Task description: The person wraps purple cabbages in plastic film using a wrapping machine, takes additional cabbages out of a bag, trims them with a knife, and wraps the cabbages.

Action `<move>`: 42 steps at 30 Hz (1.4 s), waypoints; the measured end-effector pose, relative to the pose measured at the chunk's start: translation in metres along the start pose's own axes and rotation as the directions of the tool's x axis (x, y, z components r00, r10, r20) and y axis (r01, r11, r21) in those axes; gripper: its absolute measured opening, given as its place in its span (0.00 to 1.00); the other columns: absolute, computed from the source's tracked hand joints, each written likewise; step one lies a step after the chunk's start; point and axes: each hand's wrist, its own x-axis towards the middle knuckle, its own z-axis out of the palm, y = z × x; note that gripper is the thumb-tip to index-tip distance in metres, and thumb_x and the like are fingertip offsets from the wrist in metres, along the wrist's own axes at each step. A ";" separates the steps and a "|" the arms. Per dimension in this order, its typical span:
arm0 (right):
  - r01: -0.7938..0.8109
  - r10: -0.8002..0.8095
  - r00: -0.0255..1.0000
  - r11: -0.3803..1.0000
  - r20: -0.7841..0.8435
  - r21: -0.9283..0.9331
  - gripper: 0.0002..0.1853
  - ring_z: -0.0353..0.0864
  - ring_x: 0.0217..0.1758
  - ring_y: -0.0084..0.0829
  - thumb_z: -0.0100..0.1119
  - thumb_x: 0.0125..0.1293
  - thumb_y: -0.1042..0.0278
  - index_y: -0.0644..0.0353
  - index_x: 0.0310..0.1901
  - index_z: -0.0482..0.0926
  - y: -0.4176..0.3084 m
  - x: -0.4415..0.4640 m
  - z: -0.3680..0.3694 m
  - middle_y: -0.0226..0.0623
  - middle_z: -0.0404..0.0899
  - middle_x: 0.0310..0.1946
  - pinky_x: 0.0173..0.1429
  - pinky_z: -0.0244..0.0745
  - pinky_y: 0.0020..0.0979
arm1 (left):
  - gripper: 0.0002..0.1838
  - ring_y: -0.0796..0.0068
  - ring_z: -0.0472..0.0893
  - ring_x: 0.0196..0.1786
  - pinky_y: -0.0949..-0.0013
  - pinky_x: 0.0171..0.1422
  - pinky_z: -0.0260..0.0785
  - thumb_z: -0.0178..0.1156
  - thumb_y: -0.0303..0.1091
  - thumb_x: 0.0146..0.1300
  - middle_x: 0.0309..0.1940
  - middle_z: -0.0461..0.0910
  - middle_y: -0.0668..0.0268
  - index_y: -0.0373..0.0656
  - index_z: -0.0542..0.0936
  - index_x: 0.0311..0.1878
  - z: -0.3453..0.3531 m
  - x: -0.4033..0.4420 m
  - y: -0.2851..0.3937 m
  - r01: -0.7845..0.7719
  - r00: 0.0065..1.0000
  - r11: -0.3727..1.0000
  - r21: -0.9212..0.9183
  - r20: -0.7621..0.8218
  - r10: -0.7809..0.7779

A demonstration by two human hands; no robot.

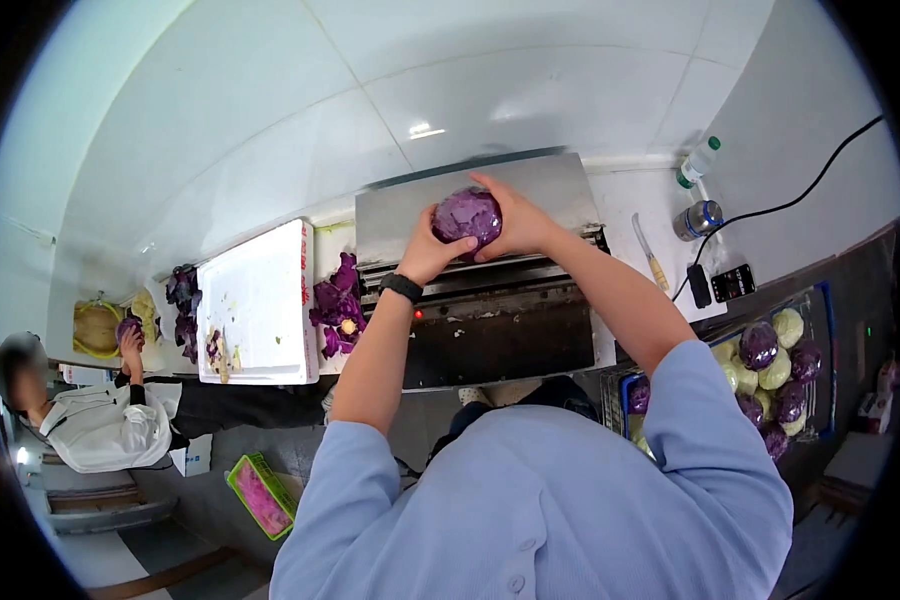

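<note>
A purple cabbage, shiny as if wrapped in clear film, is held between my two hands. My left hand grips its left and lower side, the thumb across the front. On its right side, my right hand curves around with fingers over the top. Both hands are above a metal machine with a flat steel plate at the back and a dark, worn front. Loose purple cabbage leaves lie just left of the machine, with a cut stem end among them.
Left stands a white foam box; beyond it a co-worker holds a purple cabbage. To the right are a knife, a bottle, a metal jar, a phone and a cable. Crates hold wrapped cabbages.
</note>
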 end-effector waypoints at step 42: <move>-0.346 0.318 0.935 0.915 0.159 0.206 0.63 0.71 0.71 0.50 0.87 0.36 0.50 0.55 0.75 0.60 -0.045 -0.193 0.074 0.51 0.67 0.69 0.75 0.67 0.43 | 0.38 0.43 0.76 0.58 0.49 0.62 0.69 0.67 0.55 0.62 0.54 0.79 0.45 0.30 0.73 0.61 0.051 -0.211 0.007 -0.071 0.997 0.858 0.509 0.003 0.080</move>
